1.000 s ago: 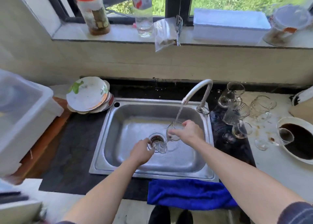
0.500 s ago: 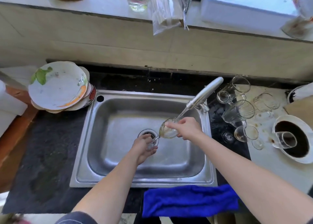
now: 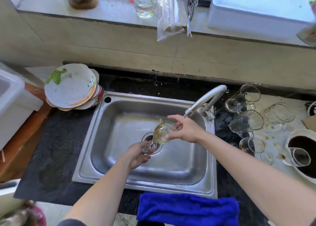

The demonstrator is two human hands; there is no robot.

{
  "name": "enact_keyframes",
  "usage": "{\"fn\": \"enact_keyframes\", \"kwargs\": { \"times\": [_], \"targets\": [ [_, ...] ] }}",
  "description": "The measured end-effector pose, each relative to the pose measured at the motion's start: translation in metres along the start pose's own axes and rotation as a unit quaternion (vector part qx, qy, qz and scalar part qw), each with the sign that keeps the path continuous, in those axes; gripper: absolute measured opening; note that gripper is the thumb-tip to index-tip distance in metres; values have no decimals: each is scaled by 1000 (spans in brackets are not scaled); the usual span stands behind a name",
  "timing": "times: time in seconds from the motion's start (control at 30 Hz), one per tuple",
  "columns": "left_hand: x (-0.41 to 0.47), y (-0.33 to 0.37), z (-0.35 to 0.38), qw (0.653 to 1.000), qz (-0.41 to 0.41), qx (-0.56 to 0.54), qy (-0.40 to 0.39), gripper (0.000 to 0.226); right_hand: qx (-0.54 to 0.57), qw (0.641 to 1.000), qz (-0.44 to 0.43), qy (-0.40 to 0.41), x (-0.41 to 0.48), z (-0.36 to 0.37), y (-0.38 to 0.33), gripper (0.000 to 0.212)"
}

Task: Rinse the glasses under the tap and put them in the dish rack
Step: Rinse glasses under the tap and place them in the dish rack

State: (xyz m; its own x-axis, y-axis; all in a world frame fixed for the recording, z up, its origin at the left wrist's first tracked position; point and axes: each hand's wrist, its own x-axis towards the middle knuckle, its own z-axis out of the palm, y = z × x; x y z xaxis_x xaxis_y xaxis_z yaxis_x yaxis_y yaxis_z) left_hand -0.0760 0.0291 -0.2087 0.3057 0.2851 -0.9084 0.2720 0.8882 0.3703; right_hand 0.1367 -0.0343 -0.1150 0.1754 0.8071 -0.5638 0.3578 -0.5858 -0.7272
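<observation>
The wet stemmed glass [image 3: 160,134] lies tilted over the sink [image 3: 119,179] drain, with the tap [image 3: 205,100] at its 2 o'clock. Both hands grip it: the right hand [image 3: 186,130] cups the bowl and the left hand [image 3: 136,155] pinches the foot. It is likely light, thin, slippery and brittle, so support the bowl, not the stem.

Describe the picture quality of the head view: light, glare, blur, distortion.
Head view: bright, even daylight; soft sheen on the steel sink; wide-angle bowing curves the window sill; the corners smear with blur, worst at bottom left; the wine glass over the drain is slightly soft, its stem hard to trace.
</observation>
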Motion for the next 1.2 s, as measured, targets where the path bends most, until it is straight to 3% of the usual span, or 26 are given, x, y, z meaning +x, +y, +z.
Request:
{"fn": "enact_keyframes", "kwargs": {
  "times": [0.1,0.2,0.33,0.47,0.57,0.73,0.93,1.0,1.1,1.2],
  "targets": [
    [-3,-5,0,999,-36,21,-9,13,-7,999,-18,-27,4,-5,2,70],
    [-2,-8,11,1000,-6,-2,13,15,-12,1000,-14,7,2,-10,3,60],
    [3,-2,32,998,41,-37,29,9,-19,998,-1,66,-4,-16,5,66],
    [2,3,38,1000,-25,-14,-12,27,6,999,-38,-12,-12,-32,1,73],
    [0,2,42,998,-47,31,-41,32,4,999,-48,-6,-9,-37,2,71],
    [4,-1,48,998,39,-43,13,15,-26,999,15,45,-6,-27,7,68],
    [-4,-1,33,998,-51,16,-19,16,-2,998,-32,-51,-6,-28,3,72],
    [-6,-1,35,998,-52,28,-28,21,-21,999,-24,-24,-8,-28,-2,61],
    [-4,-1,40,1000,3,-3,-7,11,-50,998,23,29,-9,-25,-6,57],
    [-6,-1,36,1000,-6,21,-1,10,-45,998,42,4,-10,-27,-6,59]
  ]
}}
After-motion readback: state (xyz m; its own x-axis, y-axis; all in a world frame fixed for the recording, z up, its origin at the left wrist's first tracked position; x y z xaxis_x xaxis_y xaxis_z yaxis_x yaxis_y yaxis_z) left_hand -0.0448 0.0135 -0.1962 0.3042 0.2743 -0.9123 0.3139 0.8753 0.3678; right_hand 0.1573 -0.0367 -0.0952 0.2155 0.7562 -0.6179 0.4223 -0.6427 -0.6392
